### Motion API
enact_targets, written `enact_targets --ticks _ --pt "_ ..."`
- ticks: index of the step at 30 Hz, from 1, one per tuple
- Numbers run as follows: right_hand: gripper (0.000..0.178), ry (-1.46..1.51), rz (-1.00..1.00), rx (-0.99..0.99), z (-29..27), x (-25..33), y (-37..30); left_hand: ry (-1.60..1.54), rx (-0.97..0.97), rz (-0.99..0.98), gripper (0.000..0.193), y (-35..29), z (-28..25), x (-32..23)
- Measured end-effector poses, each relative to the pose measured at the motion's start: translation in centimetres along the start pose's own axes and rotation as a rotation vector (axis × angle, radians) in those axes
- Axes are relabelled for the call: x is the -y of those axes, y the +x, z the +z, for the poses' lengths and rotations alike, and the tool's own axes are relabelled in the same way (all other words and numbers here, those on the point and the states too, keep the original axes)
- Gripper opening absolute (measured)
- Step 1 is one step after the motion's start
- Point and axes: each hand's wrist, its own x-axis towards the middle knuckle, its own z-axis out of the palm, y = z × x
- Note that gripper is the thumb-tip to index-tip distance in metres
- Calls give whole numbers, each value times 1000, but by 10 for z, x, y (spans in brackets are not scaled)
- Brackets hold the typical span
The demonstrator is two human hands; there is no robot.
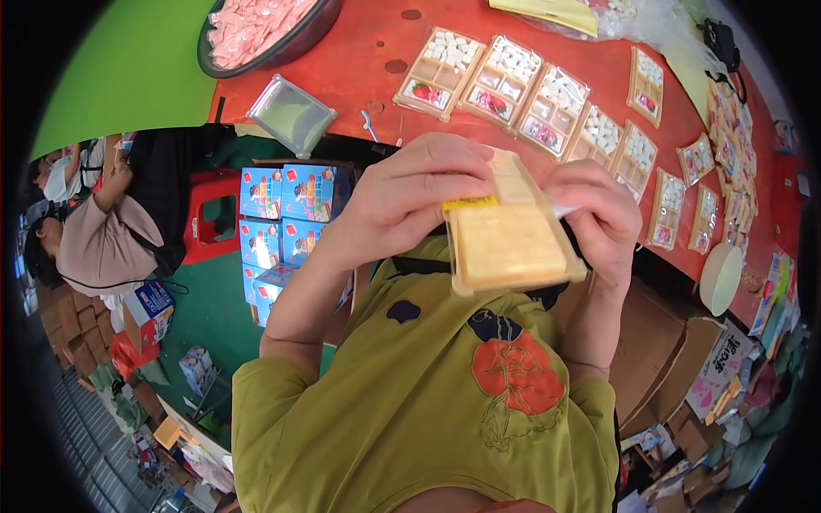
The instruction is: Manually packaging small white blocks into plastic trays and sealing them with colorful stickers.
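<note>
Close in front of my chest I hold a tan plastic compartment tray (513, 244) tilted up, its underside or lid facing me; which one I cannot tell. My left hand (419, 192) wraps its left upper edge, with a small yellow strip (470, 203) showing under the fingers. At the opposite edge, my right hand (599, 209) is closed, pinching a small whitish piece (562, 210) against the side. Beyond my hands, several similar trays (513, 81) with white pieces and red-printed packets lie in a slanting row on the red table (359, 64).
A black basin (295, 47) of pink packets stands at the far left, near a clear plastic box (292, 115). Blue printed boxes (282, 205) are stacked below left beside a red stool (209, 218). A pale bowl (721, 278) sits at the right edge. Another person (103, 244) is at left.
</note>
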Motion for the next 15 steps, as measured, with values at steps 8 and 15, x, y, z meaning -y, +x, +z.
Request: enact_targets --ticks 8,15 --pt "11 24 -107 -11 -11 14 -13 -14 15 98 22 5 8 -20" --pt "14 -15 -21 100 -8 44 -15 -100 117 55 32 -2 24 -27"
